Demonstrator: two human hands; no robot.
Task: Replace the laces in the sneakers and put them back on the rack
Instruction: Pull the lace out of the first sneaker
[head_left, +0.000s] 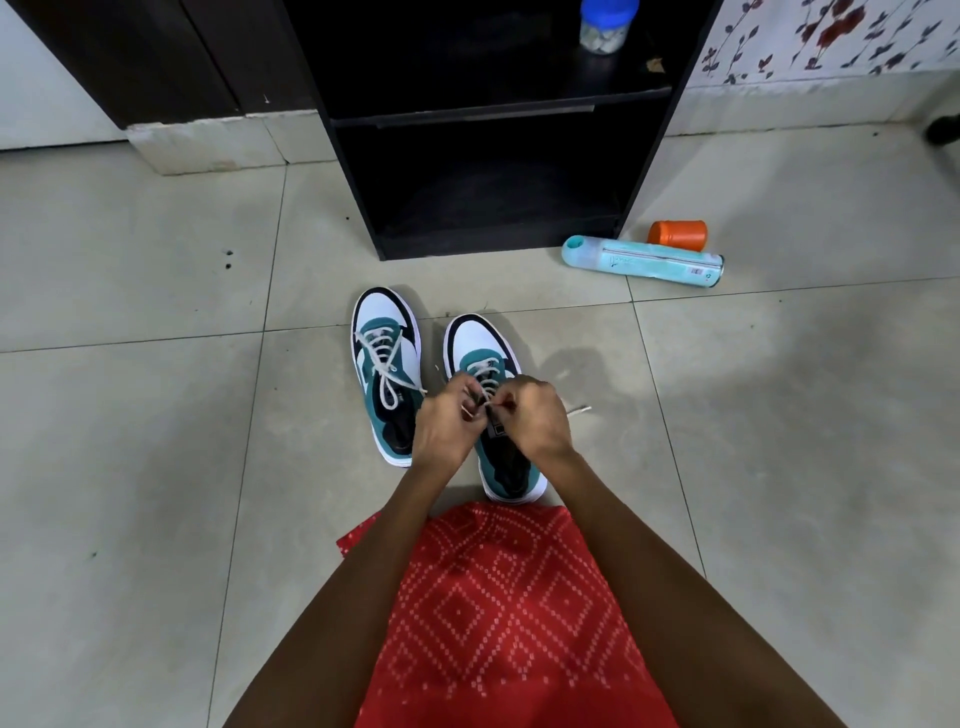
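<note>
- Both hands meet over the tongue of the right sneaker (480, 343). The fingers (460, 387) of the left hand (441, 426) and those of the right hand (535, 415) are curled and pinch strands of its white lace (485, 387).
- One loose lace end (579, 410) lies on the floor (156, 415) just right of the right hand.
- The right sneaker, white, teal and black, stands on the floor with its toe toward the rack (353, 182). Its heel is near the red patterned garment (509, 597) over the person's lap.
- The left sneaker (387, 322) stands just beside it across a narrow gap, set a little nearer the rack. Its own lace (384, 374) is threaded and tied in a bow, and no hand touches it.
- The black rack stands at the far edge of the floor, well apart from both sneakers.
- A clear jar (605, 26) with a blue lid sits toward the right end of the rack's upper shelf.
- A teal bottle (641, 258) lies on its side on the floor by the rack's right front corner, and an orange cup (678, 235) lies just behind it.
</note>
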